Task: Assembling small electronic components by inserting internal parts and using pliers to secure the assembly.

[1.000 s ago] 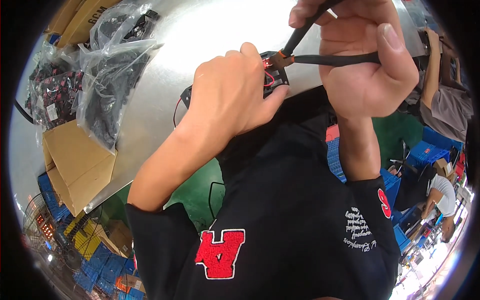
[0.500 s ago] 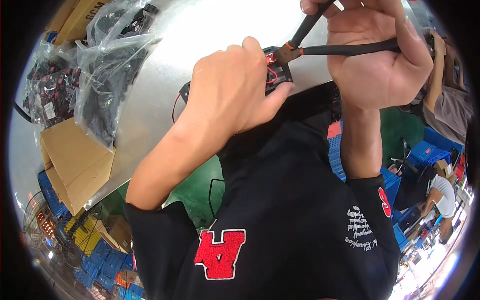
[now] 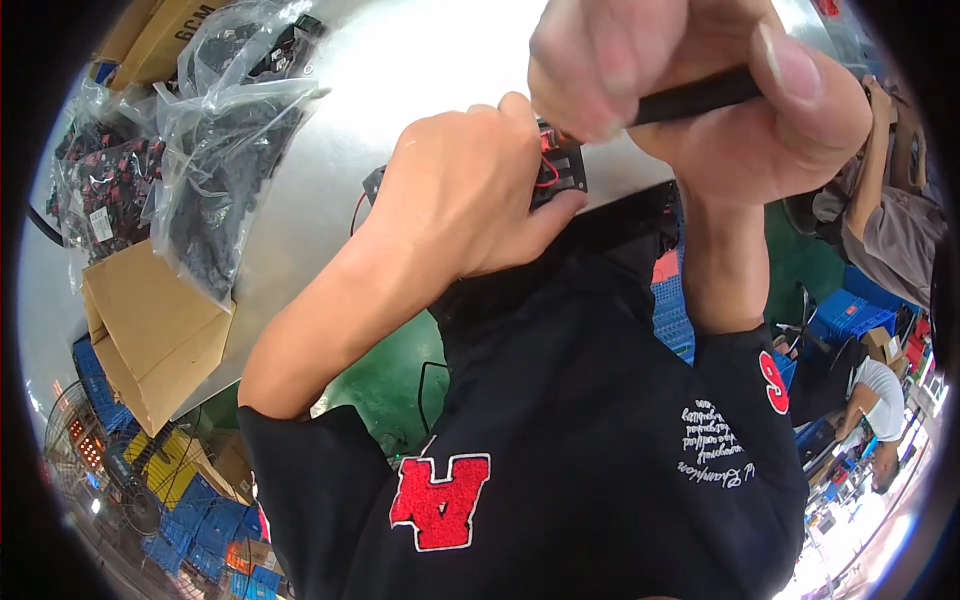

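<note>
My left hand [image 3: 455,190] is wrapped over a black plastic housing [image 3: 572,168] on the metal table, its thumb along the near edge. A red wire [image 3: 549,177] loops inside the housing, and another thin red wire [image 3: 356,212] comes out at its left end. Above and to the right, my right hand [image 3: 740,120] is closed around pliers with black handles [image 3: 697,98]. Its fingers hide the jaws, which lie close to the housing's right part. Most of the housing sits hidden beneath my left hand.
Clear plastic bags with red-and-black parts [image 3: 105,185] and dark parts [image 3: 215,185] lie on the table's left. An open cardboard box [image 3: 155,335] is at that edge, above a fan [image 3: 140,490] and blue crates [image 3: 205,530]. To the right are two other people [image 3: 905,225].
The pliers' handles have come together as my right fingers closed over them and moved left, covering the jaws. My left hand keeps its hold on the housing, nearly unmoved.
</note>
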The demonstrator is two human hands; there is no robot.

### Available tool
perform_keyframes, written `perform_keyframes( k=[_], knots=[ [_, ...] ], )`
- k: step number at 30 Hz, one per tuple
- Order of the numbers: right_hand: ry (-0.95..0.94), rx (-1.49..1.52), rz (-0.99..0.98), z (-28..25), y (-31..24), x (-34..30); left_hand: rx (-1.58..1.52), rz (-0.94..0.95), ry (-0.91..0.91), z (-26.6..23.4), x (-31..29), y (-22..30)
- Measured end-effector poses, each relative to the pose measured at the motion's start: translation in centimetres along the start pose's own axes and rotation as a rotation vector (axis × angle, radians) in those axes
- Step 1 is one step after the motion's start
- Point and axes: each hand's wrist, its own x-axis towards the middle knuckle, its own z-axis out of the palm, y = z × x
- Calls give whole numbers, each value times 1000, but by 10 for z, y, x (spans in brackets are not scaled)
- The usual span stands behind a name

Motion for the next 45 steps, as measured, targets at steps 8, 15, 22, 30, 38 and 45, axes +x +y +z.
perform_keyframes(
  k=[8,15,22,30,38,45],
  knots=[
    [-988,972,336,42,-18,78,-642,164,308,15,6,-1],
    [-1869,1045,301,65,-29,118,-317,126,254,6,3,-5],
    [-425,636,-15,2,-67,77,56,42,-3,3,9,-5],
    [-44,1041,-278,26,-34,56,-7,-7,25,4,5,-6],
    [370,530,-31,33,-56,44,64,-28,69,9,3,2],
    [139,937,-215,27,-25,52,76,-37,85,7,3,5]
  ],
)
